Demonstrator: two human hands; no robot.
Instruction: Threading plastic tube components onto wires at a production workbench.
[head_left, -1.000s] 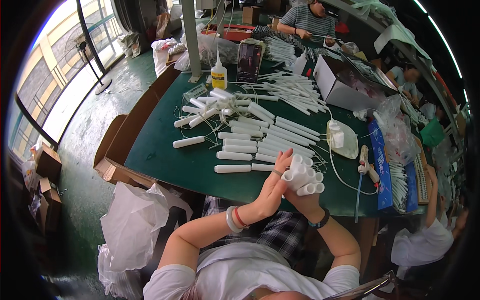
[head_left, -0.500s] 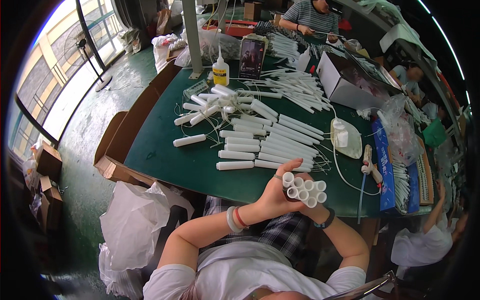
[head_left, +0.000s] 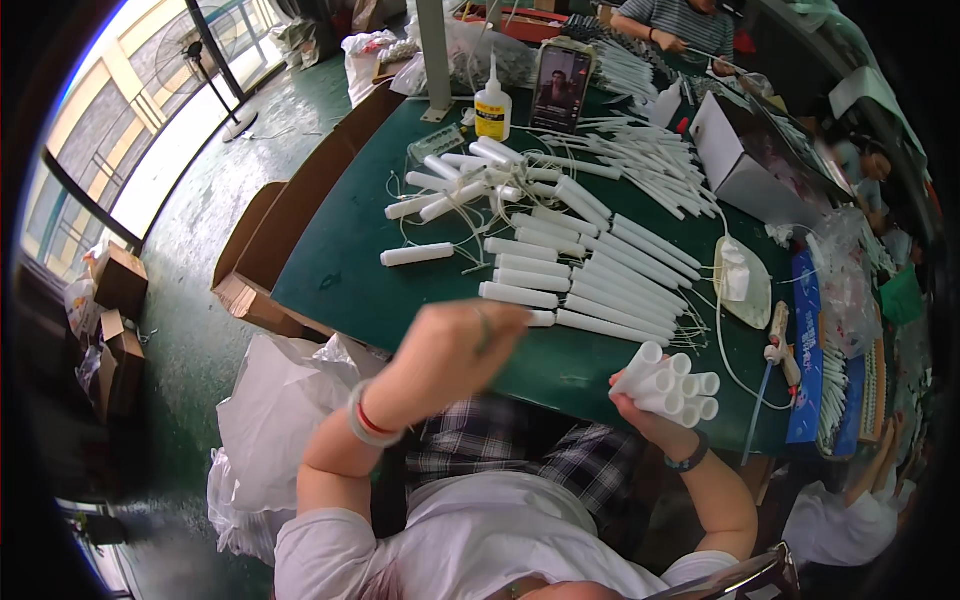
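Several hollow white plastic tubes [head_left: 672,388] are bunched in my right hand [head_left: 650,425], their open round ends facing up, past the table's front edge. My left hand [head_left: 450,355] is over the table's front edge, smeared by motion. Its fingertips are at the near end of a row of white capped tubes [head_left: 525,280], covering part of the nearest one; whether they grip it I cannot tell. Joined end to end with that row on the right lie longer white tubes [head_left: 620,308] with thin wires at their far ends.
A heap of wired white tubes [head_left: 470,180] lies behind the rows. Farther back stand a glue bottle [head_left: 492,112] and a propped phone [head_left: 560,90]. At the right are a hot glue gun [head_left: 778,345], a white box [head_left: 745,165] and a blue carton [head_left: 803,350]. A co-worker [head_left: 690,30] sits opposite.
My hands have parted. The left has left the tube bundle and moved left toward the rows on the table; the right keeps the bundle, slightly farther right. The view has shifted a little.
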